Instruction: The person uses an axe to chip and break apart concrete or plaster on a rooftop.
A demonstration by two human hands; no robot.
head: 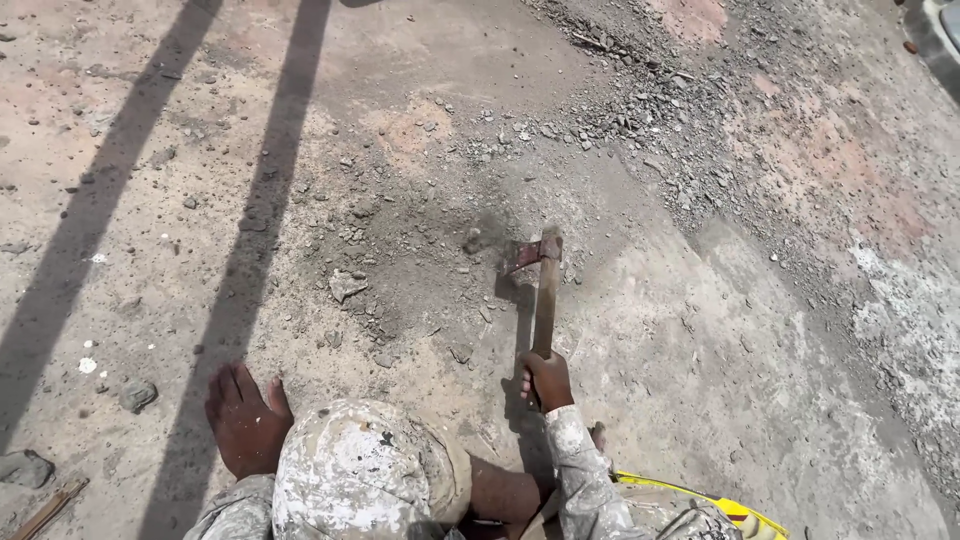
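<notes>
- Right hand [546,380] clenched round the wooden handle of the hatchet [540,268], rusty head down in the grey rubble [420,270]
- Left hand [243,418] spread flat on the concrete floor [700,360], fingers open, beside the dusty knee [365,470]

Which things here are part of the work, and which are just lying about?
In use: hatchet in the right hand; broken rubble under its head; left hand flat on the ground.
Lying about: stone, yellow object, sticks.
</notes>
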